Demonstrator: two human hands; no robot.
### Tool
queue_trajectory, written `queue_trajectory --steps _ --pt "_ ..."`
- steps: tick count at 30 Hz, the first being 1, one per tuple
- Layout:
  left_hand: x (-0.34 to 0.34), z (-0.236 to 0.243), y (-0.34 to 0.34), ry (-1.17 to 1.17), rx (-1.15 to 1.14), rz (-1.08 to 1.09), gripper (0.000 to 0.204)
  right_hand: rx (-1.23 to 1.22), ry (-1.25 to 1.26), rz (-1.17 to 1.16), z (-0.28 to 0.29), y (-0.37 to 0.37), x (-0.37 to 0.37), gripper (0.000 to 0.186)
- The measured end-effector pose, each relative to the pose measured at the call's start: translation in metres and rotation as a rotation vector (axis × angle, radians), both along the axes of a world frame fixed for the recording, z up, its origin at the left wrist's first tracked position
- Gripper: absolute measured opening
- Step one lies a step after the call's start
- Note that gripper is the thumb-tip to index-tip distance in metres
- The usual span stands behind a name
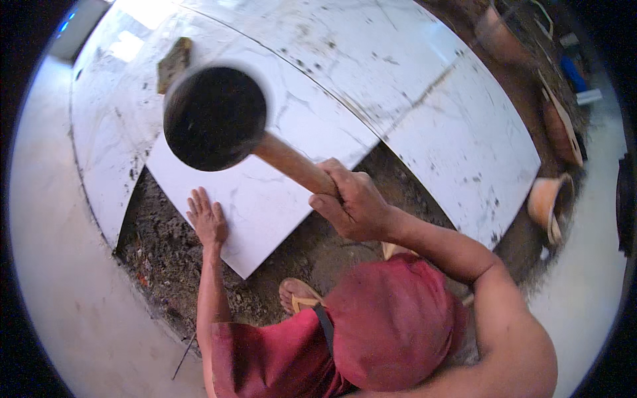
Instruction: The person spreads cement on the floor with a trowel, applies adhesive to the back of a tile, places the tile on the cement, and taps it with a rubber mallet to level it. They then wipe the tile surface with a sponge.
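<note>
My right hand point(358, 202) is closed around the wooden handle of a rubber mallet point(215, 119). Its large, round black head is raised above the floor and blurred at the edges, hiding part of the tile below. My left hand point(209, 222) lies flat with fingers stretched out near the left edge of a white marble-patterned tile point(255, 212). That tile rests on dark, rough mortar or soil point(159, 225), which shows along its near sides. My left hand touches only the tile.
More white tiles point(458, 152) with dirt specks lie beyond and to the right. A brownish block point(174, 64) sits on the far tiles. At right are an orange-white bucket point(549, 202) and a blue item point(572, 73). My sandalled foot point(298, 295) stands on the bare bed.
</note>
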State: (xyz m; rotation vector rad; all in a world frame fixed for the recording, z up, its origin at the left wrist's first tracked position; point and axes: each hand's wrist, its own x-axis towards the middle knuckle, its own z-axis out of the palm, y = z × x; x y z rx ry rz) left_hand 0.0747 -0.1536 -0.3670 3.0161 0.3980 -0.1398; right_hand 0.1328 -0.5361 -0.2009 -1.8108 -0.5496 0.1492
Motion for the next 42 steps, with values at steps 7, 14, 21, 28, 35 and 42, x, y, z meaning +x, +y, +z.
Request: queue_trajectory --steps 7,14,21,28,35,42 --pt "0.034 0.007 0.026 0.017 -0.086 0.143 0.062 0.307 -0.207 -0.083 0.006 0.087 0.073 0.025" --pt "0.079 0.011 0.060 0.101 -0.076 0.182 0.063 -0.398 0.128 0.056 -0.078 0.109 0.093 0.028" --pt "0.092 -0.005 0.079 -0.052 -0.022 0.135 0.059 -0.024 -0.061 0.179 -0.055 0.140 0.079 0.028" --pt "0.088 -0.014 0.083 -0.602 -0.461 0.349 0.050 -0.592 -0.032 0.377 -0.106 0.126 0.083 0.032" --pt "0.089 -0.014 0.081 -0.582 -0.483 0.377 0.048 -1.103 -0.243 0.283 -0.123 0.061 0.133 0.071" --pt "0.094 -0.005 0.078 -0.477 -0.352 0.310 0.048 -0.977 -0.656 0.061 -0.172 0.090 0.314 0.071"
